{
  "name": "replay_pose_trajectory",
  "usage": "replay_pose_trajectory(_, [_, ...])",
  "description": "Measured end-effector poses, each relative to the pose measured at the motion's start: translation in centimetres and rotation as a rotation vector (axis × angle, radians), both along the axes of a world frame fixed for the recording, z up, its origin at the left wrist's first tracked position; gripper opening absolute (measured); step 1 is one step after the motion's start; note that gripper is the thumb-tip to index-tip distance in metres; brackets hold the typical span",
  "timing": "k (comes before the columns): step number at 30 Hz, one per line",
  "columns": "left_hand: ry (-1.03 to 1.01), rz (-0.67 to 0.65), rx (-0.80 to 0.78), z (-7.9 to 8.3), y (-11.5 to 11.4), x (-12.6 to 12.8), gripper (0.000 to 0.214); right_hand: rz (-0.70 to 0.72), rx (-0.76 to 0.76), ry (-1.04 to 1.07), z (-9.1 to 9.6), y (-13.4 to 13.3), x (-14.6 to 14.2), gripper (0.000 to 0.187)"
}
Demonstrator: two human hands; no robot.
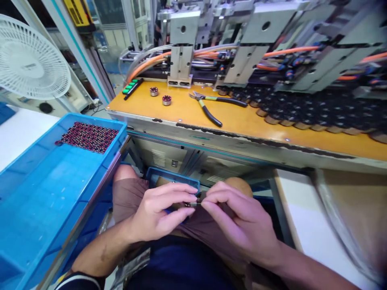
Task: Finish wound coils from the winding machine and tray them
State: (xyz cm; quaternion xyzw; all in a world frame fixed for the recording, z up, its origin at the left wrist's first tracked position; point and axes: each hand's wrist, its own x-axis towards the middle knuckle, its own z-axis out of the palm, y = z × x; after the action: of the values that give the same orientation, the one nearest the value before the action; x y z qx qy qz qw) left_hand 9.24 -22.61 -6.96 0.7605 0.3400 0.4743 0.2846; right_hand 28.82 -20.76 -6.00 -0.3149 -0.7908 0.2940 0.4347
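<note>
My left hand (160, 211) and my right hand (238, 221) meet over my lap, fingertips almost touching. Both are pinched on a small dark ring-shaped part (189, 204) and a thin pin-like piece (197, 204) between them; which hand holds which I cannot make out. A small blue bin (157, 174) sits just beyond my knees, under the bench edge. To my left a large blue tray (45, 189) holds several small dark red ring parts (89, 137) at its far end.
On the orange bench top (242, 121) lie pliers (208, 105), two loose ring parts (160, 96) and a green-buttoned strip (132, 88). Rows of dark cylinders (308, 110) stand under the machine (256, 44). A white fan (30, 60) stands far left.
</note>
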Motion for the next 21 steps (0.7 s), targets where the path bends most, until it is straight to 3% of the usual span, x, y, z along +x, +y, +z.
replay_pose_trajectory(3, [-0.056,-0.025,0.028,0.0,-0.2,-0.7,0.029,0.029,-0.113,-0.010,0.8,0.1,0.2,0.017])
replay_pose_trajectory(6, [-0.084,0.010,0.066,-0.1,-0.2,-1.4,0.030,-0.024,-0.064,-0.075,2.4,2.3,0.5,0.019])
replay_pose_trajectory(9, [-0.094,0.078,0.084,-0.1,0.2,-1.8,0.033,-0.281,0.218,-0.093,4.3,7.6,0.3,0.012])
replay_pose_trajectory(11, [-0.114,0.138,0.087,-0.1,0.4,-1.9,0.033,-0.384,0.353,-0.183,5.3,12.2,-0.1,0.026])
replay_pose_trajectory(13, [-0.142,0.187,0.070,0.0,0.4,-2.0,0.032,-0.408,0.340,-0.364,5.7,16.4,-0.7,0.048])
replay_pose_trajectory(15, [-0.161,0.221,0.042,0.1,0.3,-2.1,0.031,-0.412,0.235,-0.600,5.7,19.1,-1.4,0.058])
replay_pose_trajectory(18, [-0.172,0.250,0.016,0.1,-0.1,-2.7,0.031,-0.410,0.154,-0.864,5.3,19.7,-1.8,0.054])
replay_pose_trajectory(21, [-0.174,0.277,0.001,-0.1,-0.2,-3.3,0.030,-0.375,0.219,-0.897,5.1,17.8,-0.5,0.054])
